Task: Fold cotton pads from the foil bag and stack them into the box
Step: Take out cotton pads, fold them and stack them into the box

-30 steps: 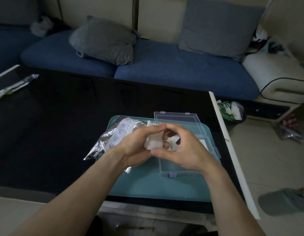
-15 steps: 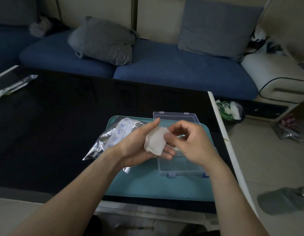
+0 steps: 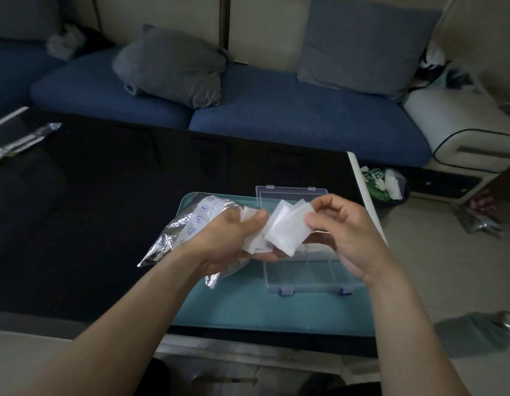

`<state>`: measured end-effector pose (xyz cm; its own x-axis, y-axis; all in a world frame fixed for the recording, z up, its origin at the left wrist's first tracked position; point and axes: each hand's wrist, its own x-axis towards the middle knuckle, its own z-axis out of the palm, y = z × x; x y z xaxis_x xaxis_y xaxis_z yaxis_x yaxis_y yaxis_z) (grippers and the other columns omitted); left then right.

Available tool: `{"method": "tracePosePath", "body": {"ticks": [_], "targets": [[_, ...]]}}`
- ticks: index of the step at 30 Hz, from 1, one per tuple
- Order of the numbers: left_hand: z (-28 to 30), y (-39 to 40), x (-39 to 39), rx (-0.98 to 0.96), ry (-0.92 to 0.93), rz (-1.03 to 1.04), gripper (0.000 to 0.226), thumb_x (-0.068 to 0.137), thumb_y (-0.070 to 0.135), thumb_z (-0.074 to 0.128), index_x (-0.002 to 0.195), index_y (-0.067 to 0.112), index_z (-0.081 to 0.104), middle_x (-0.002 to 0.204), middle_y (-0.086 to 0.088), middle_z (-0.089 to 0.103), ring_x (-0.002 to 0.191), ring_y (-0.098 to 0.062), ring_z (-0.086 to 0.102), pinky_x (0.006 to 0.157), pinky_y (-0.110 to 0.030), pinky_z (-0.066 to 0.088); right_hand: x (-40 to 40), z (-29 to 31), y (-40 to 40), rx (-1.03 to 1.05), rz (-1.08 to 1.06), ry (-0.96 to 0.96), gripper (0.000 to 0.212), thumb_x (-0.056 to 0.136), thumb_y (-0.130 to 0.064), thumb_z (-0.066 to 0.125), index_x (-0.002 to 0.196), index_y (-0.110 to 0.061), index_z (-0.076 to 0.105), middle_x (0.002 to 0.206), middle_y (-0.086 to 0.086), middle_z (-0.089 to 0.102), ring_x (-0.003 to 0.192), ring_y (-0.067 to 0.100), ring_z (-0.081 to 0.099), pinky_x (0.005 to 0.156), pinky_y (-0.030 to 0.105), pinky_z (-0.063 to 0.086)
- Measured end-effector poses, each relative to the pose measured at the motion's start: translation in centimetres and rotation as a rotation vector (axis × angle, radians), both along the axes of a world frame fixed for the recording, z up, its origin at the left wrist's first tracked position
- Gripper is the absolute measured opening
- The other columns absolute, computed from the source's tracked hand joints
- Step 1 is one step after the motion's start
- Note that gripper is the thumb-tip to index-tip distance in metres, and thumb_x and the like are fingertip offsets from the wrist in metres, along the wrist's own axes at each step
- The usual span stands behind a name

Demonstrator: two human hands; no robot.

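- Centre of frame, your left hand (image 3: 234,238) holds spare pads; your right hand (image 3: 345,232) pinches one cotton pad (image 3: 288,228).
- Feather-light, limp: grip the edges above the box (image 3: 311,270).

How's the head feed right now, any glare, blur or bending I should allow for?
Head view: dim, bluish room light; the white cotton pads stand out brightly, slightly soft-edged; the foil bag glints; the black table swallows detail; wide-angle bending curves the table's right edge and the sofa.
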<state>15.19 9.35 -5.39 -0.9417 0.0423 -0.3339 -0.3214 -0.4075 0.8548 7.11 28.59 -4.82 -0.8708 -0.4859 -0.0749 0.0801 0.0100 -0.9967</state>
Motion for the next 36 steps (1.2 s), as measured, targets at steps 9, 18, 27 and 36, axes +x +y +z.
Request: {"method": "tracePosePath", "body": {"ticks": [9, 18, 27, 36], "targets": [[-0.1, 0.2, -0.2, 0.048, -0.016, -0.172, 0.069, 0.102, 0.056, 0.027, 0.120, 0.001, 0.065, 0.110, -0.030, 0.064, 0.086, -0.039, 0.066, 0.070, -0.041, 0.059, 1.3, -0.4, -2.2, 0.217, 0.003, 0.244, 0.016, 0.083, -0.009, 0.080, 0.096, -0.010, 0.071, 0.083, 0.002, 0.075, 0.070, 0.012, 0.070, 0.059, 0.021, 0.054], [-0.2, 0.0, -0.2, -0.008, 0.052, -0.064, 0.051, 0.107, 0.037, 0.028, 0.122, -0.003, 0.055, 0.087, -0.020, 0.065, 0.061, -0.027, 0.063, 0.047, -0.027, 0.049, 0.7, -0.7, -2.3, 0.245, -0.085, 0.366, 0.011, 0.088, -0.015, 0.076, 0.093, -0.021, 0.068, 0.090, -0.007, 0.071, 0.085, 0.006, 0.067, 0.072, 0.019, 0.051], [0.0, 0.1, -0.1, 0.016, -0.017, -0.149, 0.062, 0.105, 0.048, 0.026, 0.117, -0.001, 0.062, 0.100, -0.027, 0.065, 0.076, -0.036, 0.066, 0.057, -0.035, 0.050, 1.3, -0.2, -1.8, 0.271, 0.123, 0.330, 0.016, 0.082, -0.021, 0.078, 0.097, -0.026, 0.076, 0.089, -0.010, 0.077, 0.080, 0.009, 0.072, 0.073, 0.028, 0.058], [-0.1, 0.1, -0.2, 0.202, -0.119, -0.068, 0.060, 0.105, 0.044, 0.026, 0.122, -0.007, 0.054, 0.110, -0.025, 0.066, 0.087, -0.036, 0.068, 0.076, -0.050, 0.058, 2.3, -0.7, -4.0, 0.469, 0.053, 0.610, 0.023, 0.075, -0.021, 0.087, 0.094, -0.024, 0.075, 0.090, -0.016, 0.057, 0.083, -0.003, 0.056, 0.070, 0.008, 0.043]]}}
